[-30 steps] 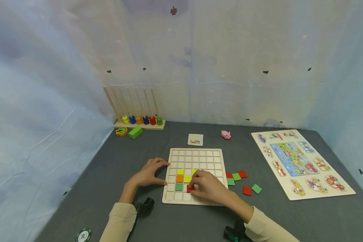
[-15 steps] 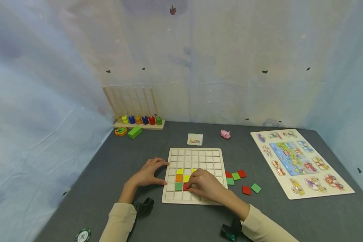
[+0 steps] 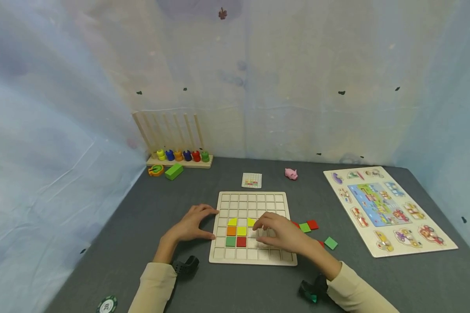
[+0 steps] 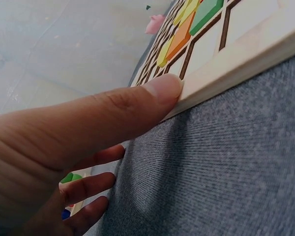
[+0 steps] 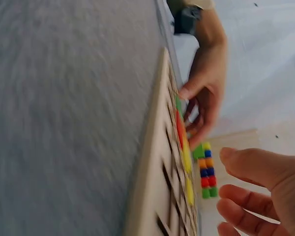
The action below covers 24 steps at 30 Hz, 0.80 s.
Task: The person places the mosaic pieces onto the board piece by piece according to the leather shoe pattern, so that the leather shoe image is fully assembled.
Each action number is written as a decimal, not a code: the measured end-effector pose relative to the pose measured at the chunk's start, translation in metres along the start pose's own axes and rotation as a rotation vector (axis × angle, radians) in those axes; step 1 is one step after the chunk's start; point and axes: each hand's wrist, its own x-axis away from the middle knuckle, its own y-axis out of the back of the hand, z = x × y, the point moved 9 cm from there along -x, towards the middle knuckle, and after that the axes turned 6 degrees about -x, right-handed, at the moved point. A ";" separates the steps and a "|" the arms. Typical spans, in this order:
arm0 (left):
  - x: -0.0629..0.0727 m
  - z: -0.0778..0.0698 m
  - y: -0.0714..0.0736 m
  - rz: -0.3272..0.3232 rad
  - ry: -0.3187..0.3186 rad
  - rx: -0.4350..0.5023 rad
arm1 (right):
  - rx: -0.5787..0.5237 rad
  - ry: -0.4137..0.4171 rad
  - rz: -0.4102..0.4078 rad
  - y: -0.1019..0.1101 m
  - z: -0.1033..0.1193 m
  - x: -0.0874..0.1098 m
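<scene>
A wooden grid board [image 3: 258, 205] lies before me on the grey table. In its cells sit a green tile [image 3: 230, 241], a red tile [image 3: 241, 241], an orange tile [image 3: 232, 231], a yellow square tile [image 3: 241, 231] and two smaller yellow pieces. My left hand [image 3: 191, 224] rests at the board's left side; in the left wrist view its thumb [image 4: 162, 91] touches the wooden edge. Over the right half of the board hovers my right hand [image 3: 283, 234], fingers parted and holding nothing. It hides several cells and part of the loose tiles.
Right of the board lie loose red [image 3: 312, 224] and green [image 3: 330, 243] tiles. A pattern card [image 3: 252, 180] and a pink toy pig [image 3: 291, 174] are behind it. A peg rack [image 3: 180, 163] and green block [image 3: 174, 171] stand back left, a picture puzzle [image 3: 387, 208] right.
My right hand slid the red tile left into the cell beside the green one, let go, then lifted away to the right. My left hand stayed in place.
</scene>
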 end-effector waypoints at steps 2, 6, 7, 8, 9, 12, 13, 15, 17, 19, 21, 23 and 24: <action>0.000 0.000 0.000 -0.003 -0.001 0.002 | -0.007 0.007 -0.013 0.009 -0.001 0.005; 0.000 -0.001 0.000 -0.003 -0.004 0.007 | -0.005 0.018 -0.042 0.026 -0.005 0.019; 0.000 -0.001 0.000 -0.003 -0.004 0.010 | 0.003 0.011 -0.046 0.030 -0.007 0.023; 0.001 -0.001 0.000 -0.004 -0.005 0.012 | 0.012 0.001 -0.051 0.033 -0.008 0.027; 0.001 -0.001 0.001 -0.004 -0.004 0.015 | 0.029 -0.013 -0.056 0.037 -0.010 0.031; 0.001 0.000 0.001 -0.006 -0.004 0.020 | 0.068 -0.055 -0.073 0.047 -0.016 0.043; 0.001 0.000 0.000 -0.006 -0.005 0.019 | 0.076 -0.067 -0.083 0.051 -0.018 0.047; 0.001 0.000 0.000 -0.007 -0.006 0.014 | 0.102 -0.079 -0.095 0.057 -0.020 0.055; 0.001 0.000 0.000 -0.006 -0.003 0.009 | 0.108 -0.089 -0.096 0.062 -0.024 0.062; 0.000 0.001 0.000 -0.006 0.002 0.003 | 0.110 -0.103 -0.082 0.066 -0.028 0.069; 0.000 0.000 0.000 -0.007 0.010 0.003 | 0.115 -0.120 -0.059 0.068 -0.033 0.075; 0.000 0.000 0.000 -0.007 0.018 0.002 | 0.117 -0.147 -0.039 0.069 -0.037 0.081; 0.000 0.000 0.001 -0.007 0.020 0.002 | 0.122 -0.163 -0.026 0.069 -0.039 0.084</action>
